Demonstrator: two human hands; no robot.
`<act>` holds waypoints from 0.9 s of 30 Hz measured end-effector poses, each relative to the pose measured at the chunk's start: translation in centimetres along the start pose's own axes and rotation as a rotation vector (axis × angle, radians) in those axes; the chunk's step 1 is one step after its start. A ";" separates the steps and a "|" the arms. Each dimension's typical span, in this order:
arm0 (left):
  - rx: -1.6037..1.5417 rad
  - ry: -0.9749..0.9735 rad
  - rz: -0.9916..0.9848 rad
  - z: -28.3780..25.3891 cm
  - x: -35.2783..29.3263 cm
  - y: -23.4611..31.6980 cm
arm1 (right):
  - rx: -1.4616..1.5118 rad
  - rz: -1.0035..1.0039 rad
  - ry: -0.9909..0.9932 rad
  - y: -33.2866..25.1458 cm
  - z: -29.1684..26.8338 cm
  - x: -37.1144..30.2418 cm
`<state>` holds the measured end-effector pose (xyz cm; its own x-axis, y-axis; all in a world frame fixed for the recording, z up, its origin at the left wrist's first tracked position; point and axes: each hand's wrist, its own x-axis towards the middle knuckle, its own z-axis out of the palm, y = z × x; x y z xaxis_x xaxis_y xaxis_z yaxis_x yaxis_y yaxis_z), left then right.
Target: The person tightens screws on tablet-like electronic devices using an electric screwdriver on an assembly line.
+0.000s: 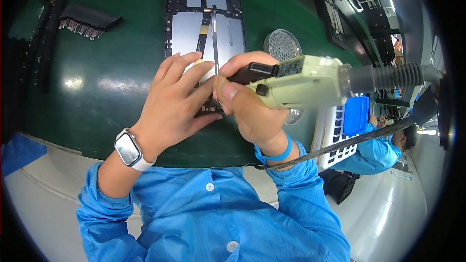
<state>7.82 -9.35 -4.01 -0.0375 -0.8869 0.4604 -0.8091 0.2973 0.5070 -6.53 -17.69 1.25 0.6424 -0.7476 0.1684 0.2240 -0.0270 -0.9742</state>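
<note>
One flat, uncovered device chassis [229, 34], silver panels in a black frame, lay on the dark green worktop [131, 43]; all places below were taken from the chassis.

Hands, two. Left hand [177, 94]: palm down over the chassis's near part, fingers loosely spread, fingertips on or just above it; no grip on anything could be made out. Right hand [257, 114]: over the chassis's near right side, fingers curled tight around the front end of one pale green corded driver [303, 87], whose body extended to the right; its tip was hidden.

On the chassis: one black ribbon cable [202, 40] with a tan band, running lengthwise; beside it, one slim grey strip or rod [216, 43], whether loose or joined to the driver could not be told.

Right of the chassis: one round clear dish [282, 43]; farther right, one white basket [330, 145] and one blue tray [357, 116]. Left, well apart: one dark fringed bundle [90, 19].

Progress, by judgement: partway. Cable laid across the panels; driver work at the near part apparently in hand; interior not yet covered. Fastenings done or remaining could not be counted.
</note>
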 end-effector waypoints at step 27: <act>0.017 0.000 -0.031 -1.9 -1.7 2.2 | 0.223 -0.134 0.117 -1.6 -3.6 0.8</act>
<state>7.16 -6.49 -2.32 -0.0122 -0.8954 0.4450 -0.8196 0.2639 0.5086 -9.04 -20.67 2.40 0.5104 -0.8190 0.2621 0.4653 0.0068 -0.8851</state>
